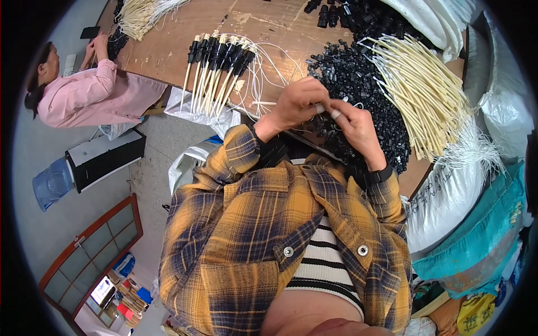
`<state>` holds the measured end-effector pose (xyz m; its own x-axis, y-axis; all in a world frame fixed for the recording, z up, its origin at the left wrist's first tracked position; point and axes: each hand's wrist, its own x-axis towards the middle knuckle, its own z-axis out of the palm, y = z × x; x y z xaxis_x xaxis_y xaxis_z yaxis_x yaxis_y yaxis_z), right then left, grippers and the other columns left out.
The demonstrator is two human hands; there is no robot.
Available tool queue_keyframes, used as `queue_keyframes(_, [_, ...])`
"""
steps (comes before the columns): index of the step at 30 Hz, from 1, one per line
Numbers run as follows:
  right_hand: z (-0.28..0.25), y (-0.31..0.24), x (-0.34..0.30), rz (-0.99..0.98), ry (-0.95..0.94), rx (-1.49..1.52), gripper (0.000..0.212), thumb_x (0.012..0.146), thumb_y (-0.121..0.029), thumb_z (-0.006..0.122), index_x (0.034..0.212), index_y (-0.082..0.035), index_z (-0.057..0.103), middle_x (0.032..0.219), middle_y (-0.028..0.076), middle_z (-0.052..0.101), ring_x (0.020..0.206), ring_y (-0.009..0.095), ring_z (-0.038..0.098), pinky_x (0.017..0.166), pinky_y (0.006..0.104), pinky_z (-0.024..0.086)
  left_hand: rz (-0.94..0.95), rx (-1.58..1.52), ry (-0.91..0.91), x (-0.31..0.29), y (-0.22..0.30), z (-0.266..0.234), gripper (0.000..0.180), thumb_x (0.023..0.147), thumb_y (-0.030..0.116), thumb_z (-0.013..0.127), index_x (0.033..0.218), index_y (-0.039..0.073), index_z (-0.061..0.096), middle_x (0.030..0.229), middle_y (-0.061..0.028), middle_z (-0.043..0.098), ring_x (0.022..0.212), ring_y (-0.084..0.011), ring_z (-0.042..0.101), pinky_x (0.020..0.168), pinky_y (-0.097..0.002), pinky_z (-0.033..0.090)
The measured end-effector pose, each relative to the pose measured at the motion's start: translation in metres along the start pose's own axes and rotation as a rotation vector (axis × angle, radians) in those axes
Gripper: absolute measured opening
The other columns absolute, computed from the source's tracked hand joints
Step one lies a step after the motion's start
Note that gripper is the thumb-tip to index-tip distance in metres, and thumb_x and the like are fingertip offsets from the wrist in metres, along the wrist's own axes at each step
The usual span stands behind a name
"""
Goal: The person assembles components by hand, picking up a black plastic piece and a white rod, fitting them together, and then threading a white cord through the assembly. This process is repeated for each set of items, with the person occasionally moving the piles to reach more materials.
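Note:
My left hand (300, 103) is closed, its fingertips pinched together above the table's near edge. A thin cream rod (263, 103) pokes out on its left side and runs in behind the fingers. Fingertip to fingertip with it, my right hand (358, 127) is pinched on a small piece that the fingers hide. A bit of white wire (358, 105) loops beside the right fingers. Small black plastic parts (350, 73) lie heaped behind and around the right hand. Left of my hands, several cream rods with black fittings (216, 64) lie in a row, trailing thin white wires (260, 70).
A large bundle of cream rods (423, 95) with white wires lies on the right. Larger black fittings (370, 22) and a white sack (434, 25) are behind. Bulging sacks (476, 224) stand at the right. A person in pink (84, 98) works at the far left.

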<state>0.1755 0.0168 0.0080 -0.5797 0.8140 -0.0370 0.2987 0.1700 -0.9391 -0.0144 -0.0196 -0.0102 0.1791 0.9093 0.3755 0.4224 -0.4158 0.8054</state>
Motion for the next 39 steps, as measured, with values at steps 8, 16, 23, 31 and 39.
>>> queue_keyframes(8, [-0.011,0.01,0.0,0.168,0.078,-0.108,0.013,0.09,-0.009,0.058,0.094,0.0,0.067,0.068,-0.002,0.058,0.061,0.004,0.047,0.056,0.0219,0.038,-0.22,0.341,0.224,0.034,-0.06,-0.021,0.022,0.071,-0.007,0.059,0.088,0.005,0.066,0.086,-0.0101,0.068,0.083,-0.0243,0.066,0.07,-0.0323,0.053])
queue_keyframes(16, [-0.019,0.019,0.003,0.279,0.126,-0.015,0.013,0.091,-0.009,0.058,0.093,-0.001,0.067,0.063,-0.01,0.042,0.058,0.001,0.033,0.054,0.0197,0.028,-0.217,0.284,0.131,0.029,-0.093,-0.028,0.025,0.076,-0.004,0.06,0.1,0.003,0.063,0.085,-0.0095,0.065,0.072,-0.0202,0.063,0.066,-0.0349,0.053])
queue_keyframes(23, [-0.021,0.018,0.002,0.277,0.116,-0.025,0.013,0.091,-0.009,0.057,0.093,-0.001,0.067,0.064,-0.011,0.041,0.059,0.001,0.032,0.054,0.0198,0.027,-0.246,0.392,0.047,0.042,-0.087,-0.026,0.017,0.074,-0.002,0.062,0.09,0.003,0.065,0.079,-0.0108,0.065,0.069,-0.0254,0.063,0.065,-0.0374,0.052])
queue_keyframes(31, [-0.016,0.016,0.003,0.289,0.146,-0.013,0.012,0.091,-0.009,0.058,0.092,-0.001,0.067,0.063,-0.011,0.04,0.058,0.0,0.031,0.052,0.0199,0.025,-0.311,0.366,0.038,0.041,-0.076,-0.033,0.023,0.074,-0.006,0.059,0.095,0.003,0.064,0.09,-0.012,0.068,0.079,-0.0243,0.067,0.072,-0.0351,0.054])
queue_keyframes(39, [-0.02,0.023,-0.001,0.283,0.164,0.045,0.012,0.091,-0.008,0.058,0.093,0.0,0.067,0.066,-0.011,0.044,0.059,0.0,0.032,0.052,0.0193,0.025,-0.369,0.368,-0.057,0.044,-0.088,-0.036,0.028,0.078,-0.001,0.063,0.104,0.009,0.069,0.09,-0.0061,0.071,0.074,-0.0175,0.065,0.066,-0.0318,0.055])
